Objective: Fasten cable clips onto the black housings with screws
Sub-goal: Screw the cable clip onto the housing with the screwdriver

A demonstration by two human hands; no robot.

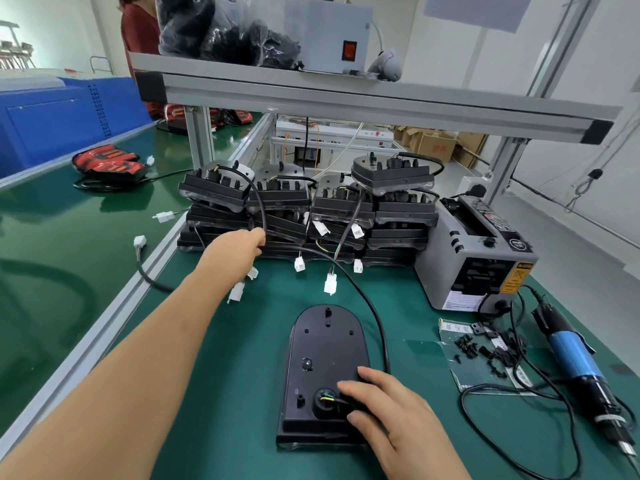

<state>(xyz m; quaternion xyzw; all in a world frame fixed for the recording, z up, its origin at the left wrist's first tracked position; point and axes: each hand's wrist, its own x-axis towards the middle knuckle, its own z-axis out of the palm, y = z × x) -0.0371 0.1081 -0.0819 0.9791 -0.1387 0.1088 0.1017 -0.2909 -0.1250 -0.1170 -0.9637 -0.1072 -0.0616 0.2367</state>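
While the right hand (391, 420) lies flat, fingers straight, on the near right corner of the black housing (322, 358), which sits on the green mat (225, 375) at 6 o'clock, the left hand (242, 244) reaches the stacked housings (311, 209) at 12. Its fingers are hidden, so I cannot tell its grip. The housing is probably light, rigid, smooth plastic, best held by the long sides, minding the trailing cable (377, 317). Clips and screws (485, 351) lie at 3, beside the screwdriver (575, 362). Free mat lies at 8, short of the table rail (138, 289).
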